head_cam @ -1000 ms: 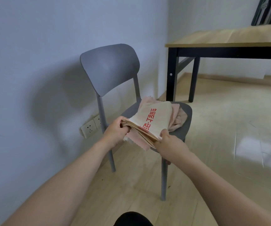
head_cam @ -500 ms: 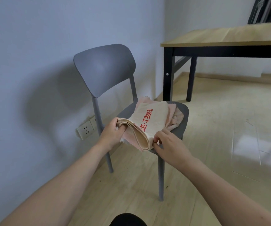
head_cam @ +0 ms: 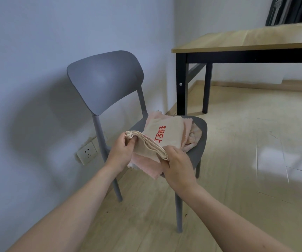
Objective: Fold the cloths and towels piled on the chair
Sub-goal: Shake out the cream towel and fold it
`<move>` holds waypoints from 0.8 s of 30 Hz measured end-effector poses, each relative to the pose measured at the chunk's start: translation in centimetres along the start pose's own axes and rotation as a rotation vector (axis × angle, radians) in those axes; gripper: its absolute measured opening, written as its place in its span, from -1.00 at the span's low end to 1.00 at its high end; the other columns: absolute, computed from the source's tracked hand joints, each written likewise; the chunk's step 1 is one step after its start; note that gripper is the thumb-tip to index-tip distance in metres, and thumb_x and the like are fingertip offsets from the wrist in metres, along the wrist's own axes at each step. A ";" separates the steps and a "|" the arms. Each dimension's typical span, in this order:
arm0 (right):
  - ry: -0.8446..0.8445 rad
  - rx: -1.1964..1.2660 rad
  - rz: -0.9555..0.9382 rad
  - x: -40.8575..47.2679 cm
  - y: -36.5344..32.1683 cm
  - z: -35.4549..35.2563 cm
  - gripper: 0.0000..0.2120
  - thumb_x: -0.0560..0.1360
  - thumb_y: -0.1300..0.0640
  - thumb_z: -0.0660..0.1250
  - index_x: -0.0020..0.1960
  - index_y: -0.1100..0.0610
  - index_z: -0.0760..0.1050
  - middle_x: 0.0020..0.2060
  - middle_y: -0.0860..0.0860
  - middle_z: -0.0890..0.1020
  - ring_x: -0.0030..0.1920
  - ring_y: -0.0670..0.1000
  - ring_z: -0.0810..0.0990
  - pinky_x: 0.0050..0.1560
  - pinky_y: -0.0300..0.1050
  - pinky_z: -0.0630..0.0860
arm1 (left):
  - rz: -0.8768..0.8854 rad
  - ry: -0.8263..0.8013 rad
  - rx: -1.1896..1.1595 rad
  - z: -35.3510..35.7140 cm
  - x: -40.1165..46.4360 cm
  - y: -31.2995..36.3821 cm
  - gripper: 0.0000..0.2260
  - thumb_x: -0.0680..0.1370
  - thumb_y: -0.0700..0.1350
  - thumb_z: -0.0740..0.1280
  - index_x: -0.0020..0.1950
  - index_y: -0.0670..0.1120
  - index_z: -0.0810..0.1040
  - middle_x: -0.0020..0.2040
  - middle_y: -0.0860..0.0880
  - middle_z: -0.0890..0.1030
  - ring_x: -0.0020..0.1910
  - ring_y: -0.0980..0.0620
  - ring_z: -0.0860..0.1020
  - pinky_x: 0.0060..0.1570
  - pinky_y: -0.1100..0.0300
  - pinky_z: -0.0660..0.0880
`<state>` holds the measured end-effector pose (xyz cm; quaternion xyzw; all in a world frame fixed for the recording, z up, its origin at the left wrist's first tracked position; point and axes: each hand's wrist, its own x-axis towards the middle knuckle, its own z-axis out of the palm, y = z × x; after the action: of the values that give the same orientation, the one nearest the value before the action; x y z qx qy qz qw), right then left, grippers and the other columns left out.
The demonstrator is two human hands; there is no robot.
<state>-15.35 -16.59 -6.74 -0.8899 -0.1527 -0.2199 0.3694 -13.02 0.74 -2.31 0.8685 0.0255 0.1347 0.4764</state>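
Both hands are on the same beige towel (head_cam: 164, 133). Left hand (head_cam: 122, 151) pinches the towel's near-left corner, thumb on top and fingers curled under the bunched edge, so that this corner is lifted a little off the pile. Right hand (head_cam: 178, 164) grips the near-right end of the folded edge, its fingers curled round the stacked layers there (several layers show along that fold). Between the two hands the folded edge runs as a rounded ridge, slanting down from the left hand to the right one.

From the hands the towel stretches away across the seat, flat on its far half, with a row of red characters (head_cam: 159, 134) stitched or printed along it. Under it lies a pink cloth (head_cam: 146, 165), whose rough near edge hangs over the front of the seat just below the hands. More pink fabric (head_cam: 194, 139) lies crumpled to the right of the towel, touching it, and a pink edge peeks out at the far side.

All of this rests on a grey chair (head_cam: 106, 77), which stands beside a pale wall (head_cam: 28, 51) with a socket (head_cam: 87, 155) low down near the chair's leg. Farther right stands a wooden table (head_cam: 237, 44) with black legs, on a light wooden floor (head_cam: 246, 160).
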 end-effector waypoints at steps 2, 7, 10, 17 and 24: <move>-0.031 0.262 0.164 0.4 0.1 -0.3 -0.77 0.61 0.01 0.16 -0.12 0.11 0.46 -0.22 -0.05 0.58 -0.20 -0.04 0.52 -0.18 -0.04 0.47 | 0.007 -0.012 -0.012 0.1 0.4 -0.5 -0.86 0.64 -0.01 0.18 0.08 -0.03 0.48 -0.07 0.14 0.54 -0.07 0.21 0.47 -0.16 0.35 0.35; -0.006 0.507 0.383 3.1 1.7 -0.9 -0.76 0.60 -0.05 0.17 0.00 0.08 0.53 -0.15 -0.12 0.59 -0.14 -0.19 0.52 -0.13 -0.27 0.47 | 0.082 0.007 -0.044 1.3 2.3 -0.7 -0.74 0.63 0.05 0.19 0.00 -0.14 0.48 -0.19 0.03 0.49 -0.22 0.17 0.42 -0.28 0.40 0.35; -0.015 0.519 0.369 6.4 2.9 -1.1 -0.73 0.56 -0.15 0.18 -0.09 0.02 0.50 -0.21 -0.01 0.57 -0.14 -0.03 0.54 -0.08 -0.06 0.51 | 0.144 0.068 -0.034 2.2 5.0 -0.2 -0.69 0.63 0.05 0.19 -0.11 -0.18 0.41 -0.29 0.05 0.38 -0.32 0.12 0.33 -0.37 0.36 0.29; -0.074 0.320 0.472 16.9 6.5 -0.8 -0.70 0.56 -0.18 0.13 -0.11 -0.01 0.50 -0.15 0.00 0.60 -0.09 0.07 0.58 0.04 0.10 0.53 | 0.015 0.073 0.065 6.0 15.2 -0.3 -0.78 0.63 0.07 0.14 -0.08 -0.04 0.44 -0.16 0.11 0.52 -0.09 0.01 0.51 -0.15 0.14 0.35; -0.229 -0.150 0.610 20.0 12.5 4.3 -0.55 0.63 -0.05 0.00 0.32 0.22 0.39 0.31 0.19 0.38 0.30 0.20 0.33 0.28 0.05 0.30 | -0.216 -0.116 0.301 11.9 20.2 -4.1 -0.57 0.63 0.07 0.01 0.36 -0.14 0.40 0.32 -0.14 0.49 0.26 -0.15 0.46 0.17 0.06 0.38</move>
<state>8.35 -19.80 -6.72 -0.9381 0.0967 -0.0086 0.3323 9.79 -3.28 -7.53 0.9284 0.1108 0.0275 0.3536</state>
